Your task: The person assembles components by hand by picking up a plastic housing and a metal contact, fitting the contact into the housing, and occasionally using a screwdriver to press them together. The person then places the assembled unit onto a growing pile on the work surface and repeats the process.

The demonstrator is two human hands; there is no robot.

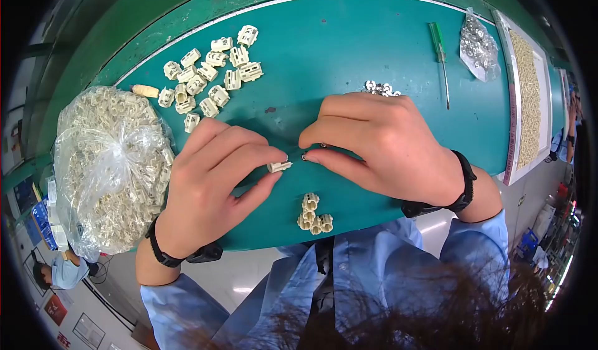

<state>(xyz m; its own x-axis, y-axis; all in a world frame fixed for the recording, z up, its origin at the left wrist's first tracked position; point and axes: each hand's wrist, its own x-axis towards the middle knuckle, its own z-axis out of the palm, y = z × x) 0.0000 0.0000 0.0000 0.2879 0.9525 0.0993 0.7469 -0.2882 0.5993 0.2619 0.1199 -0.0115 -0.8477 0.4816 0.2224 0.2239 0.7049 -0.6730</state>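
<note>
Between the thumb and forefinger of my left hand is a small cream plastic housing, held over the green mat. My right hand is pinched beside it, with a tiny metal piece at its fingertips. A narrow gap separates the two parts. Just beyond my right hand lies a little pile of shiny metal pieces. Several cream housings stand grouped near the mat's front edge. Many more loose housings are scattered past my left hand.
A clear plastic bag full of cream parts sits at the left. On the right lie a green-handled screwdriver, a bag of metal pieces and a white-framed tray of small beige parts. A tan stub lies near the large bag.
</note>
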